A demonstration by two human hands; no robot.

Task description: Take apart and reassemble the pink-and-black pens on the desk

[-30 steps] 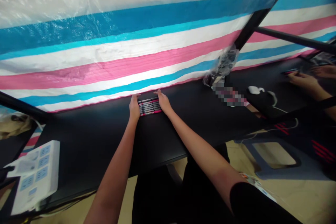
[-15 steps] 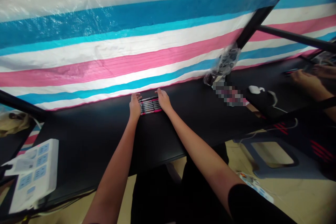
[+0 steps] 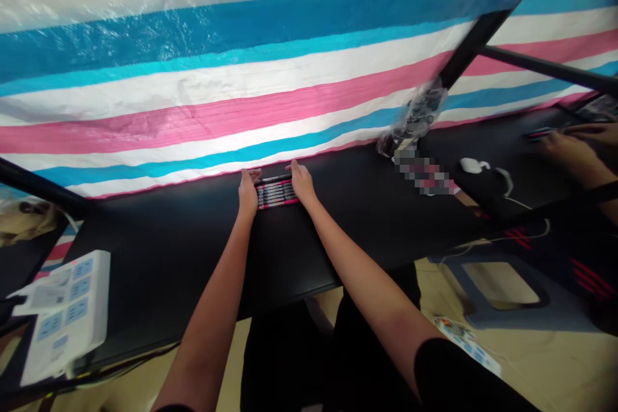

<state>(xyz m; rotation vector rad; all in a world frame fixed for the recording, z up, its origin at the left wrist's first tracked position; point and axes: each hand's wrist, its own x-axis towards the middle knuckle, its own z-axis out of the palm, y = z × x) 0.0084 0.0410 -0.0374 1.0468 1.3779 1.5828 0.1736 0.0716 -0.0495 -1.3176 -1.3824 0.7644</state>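
Note:
Several pens (image 3: 274, 193) with clear barrels lie side by side in a row, some with red or pink parts. My left hand (image 3: 248, 194) curls around their left ends, and my right hand (image 3: 302, 183) closes on the right ends. Along the far side, a dark pen (image 3: 276, 178) sits slightly apart from the row, between the fingers of both hands. The pens' tips and my inner fingers are partly hidden. Beneath them is the black table (image 3: 203, 251).
A white power strip (image 3: 72, 315) with a plug stands at the left. Toward the right are a clear plastic bag (image 3: 418, 116), a white earbud case (image 3: 470, 165) and a cable. Another person's hands (image 3: 574, 145) hold something dark. A striped sheet (image 3: 241, 103) hangs behind.
A gap has opened between the farthest pen and the rest of the row. Both hands stay at the pens' ends, nearly in place. The view has shifted slightly.

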